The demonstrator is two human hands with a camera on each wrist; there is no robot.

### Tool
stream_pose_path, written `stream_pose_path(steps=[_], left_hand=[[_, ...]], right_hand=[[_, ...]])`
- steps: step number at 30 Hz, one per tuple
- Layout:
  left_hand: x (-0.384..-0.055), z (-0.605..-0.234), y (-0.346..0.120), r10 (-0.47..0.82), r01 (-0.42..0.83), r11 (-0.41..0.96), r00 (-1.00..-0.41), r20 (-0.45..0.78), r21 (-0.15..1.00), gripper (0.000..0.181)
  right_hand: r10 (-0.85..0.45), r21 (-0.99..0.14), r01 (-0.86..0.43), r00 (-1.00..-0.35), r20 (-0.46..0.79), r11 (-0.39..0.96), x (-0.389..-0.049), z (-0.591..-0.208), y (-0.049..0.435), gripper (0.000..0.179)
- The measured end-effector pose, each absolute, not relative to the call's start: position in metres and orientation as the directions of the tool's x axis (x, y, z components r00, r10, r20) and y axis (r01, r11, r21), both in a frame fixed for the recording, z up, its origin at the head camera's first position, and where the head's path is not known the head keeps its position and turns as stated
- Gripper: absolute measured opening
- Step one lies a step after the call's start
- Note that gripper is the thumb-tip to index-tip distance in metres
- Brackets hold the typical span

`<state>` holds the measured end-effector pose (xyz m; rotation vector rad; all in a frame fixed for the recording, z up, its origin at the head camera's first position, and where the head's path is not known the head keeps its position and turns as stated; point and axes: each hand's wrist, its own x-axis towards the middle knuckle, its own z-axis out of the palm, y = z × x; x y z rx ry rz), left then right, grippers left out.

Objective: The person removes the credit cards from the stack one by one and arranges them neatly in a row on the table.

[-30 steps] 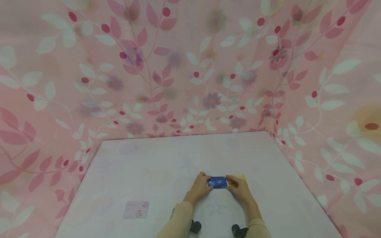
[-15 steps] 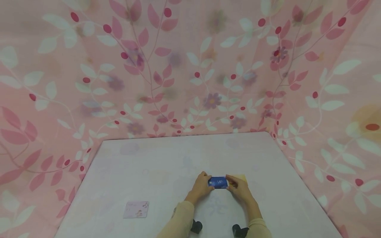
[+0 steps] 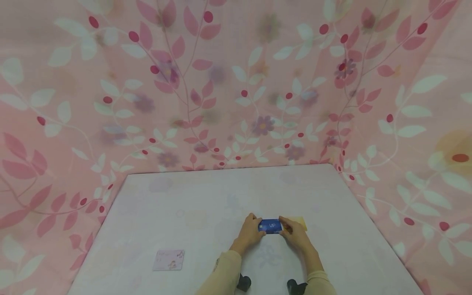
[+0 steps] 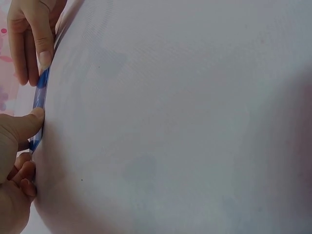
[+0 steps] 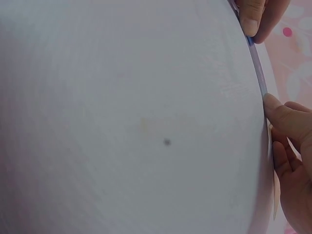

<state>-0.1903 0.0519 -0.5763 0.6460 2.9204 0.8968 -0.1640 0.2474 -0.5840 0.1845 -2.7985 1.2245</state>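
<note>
A blue card printed "VIP" (image 3: pixel 270 226) lies level at the table surface between both hands. My left hand (image 3: pixel 249 230) pinches its left end, thumb at the near edge and fingers at the far edge. The right end is pinched the same way by my right hand (image 3: pixel 296 235). From the left wrist view, the blue card (image 4: pixel 40 95) appears nearly edge-on as a thin strip. A yellow flat piece (image 3: pixel 302 223) lies just right of the card, partly hidden under my right hand. In the right wrist view, the right thumb (image 5: pixel 275 109) presses on the card's edge.
A pale pink card with small pictures (image 3: pixel 168 260) lies on the white table (image 3: pixel 206 196), left of the left forearm. Black wrist devices (image 3: pixel 244 282) sit by both sleeves. A pink floral cloth (image 3: pixel 236 82) surrounds the table at the back and sides.
My right hand has edged very slightly left, showing a little more of the yellow piece. Both hands keep their grip on the blue card, and the pink card stays put.
</note>
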Motion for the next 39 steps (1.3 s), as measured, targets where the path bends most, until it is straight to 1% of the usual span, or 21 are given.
stream_pose_path(steps=[5,7,10,12,15,18,22,24,26,36,39], left_hand=[[-0.1905,-0.5767,0.0528,0.391,0.382,0.755,-0.915,0.102,0.533,0.049],[-0.1903,-0.5767,0.0529,0.390,0.379,0.755,-0.916,0.098,0.535,0.049],[-0.1903,-0.5777,0.0532,0.387,0.373,0.754,-0.917,0.093,0.540,0.049],[-0.1906,-0.5784,0.0537,0.386,0.373,0.755,-0.918,0.095,0.539,0.049],[-0.1910,-0.5798,0.0545,0.381,0.369,0.763,-0.920,0.092,0.531,0.049],[-0.1908,-0.5799,0.0548,0.377,0.367,0.762,-0.921,0.096,0.534,0.048],[-0.1897,-0.5774,0.0542,0.373,0.366,0.759,-0.922,0.101,0.539,0.048],[-0.1888,-0.5750,0.0537,0.369,0.362,0.758,-0.924,0.101,0.543,0.047],[-0.1879,-0.5727,0.0532,0.366,0.355,0.754,-0.926,0.096,0.553,0.047],[-0.1891,-0.5744,0.0513,0.379,0.384,0.746,-0.917,0.128,0.544,0.048],[-0.1889,-0.5762,0.0511,0.379,0.389,0.745,-0.915,0.135,0.542,0.049]], right_hand=[[-0.093,-0.717,-0.161,-0.987,0.133,0.678,-0.1656,-0.5859,0.2473,0.048],[-0.110,-0.708,-0.186,-0.982,0.153,0.681,-0.1661,-0.5873,0.2481,0.048],[-0.151,-0.700,-0.259,-0.965,0.213,0.666,-0.1663,-0.5897,0.2502,0.047],[-0.188,-0.685,-0.330,-0.943,0.275,0.650,-0.1653,-0.5910,0.2519,0.046],[-0.220,-0.668,-0.393,-0.917,0.332,0.632,-0.1641,-0.5918,0.2522,0.045],[-0.207,-0.678,-0.365,-0.929,0.306,0.638,-0.1637,-0.5911,0.2497,0.045],[-0.144,-0.712,-0.242,-0.970,0.196,0.660,-0.1633,-0.5869,0.2452,0.045],[-0.130,-0.717,-0.211,-0.977,0.168,0.664,-0.1643,-0.5869,0.2450,0.045],[-0.128,-0.725,-0.203,-0.979,0.158,0.658,-0.1650,-0.5870,0.2453,0.046],[-0.152,-0.707,-0.255,-0.967,0.206,0.660,-0.1658,-0.5897,0.2475,0.047],[-0.139,-0.705,-0.237,-0.971,0.195,0.669,-0.1662,-0.5909,0.2474,0.046]])
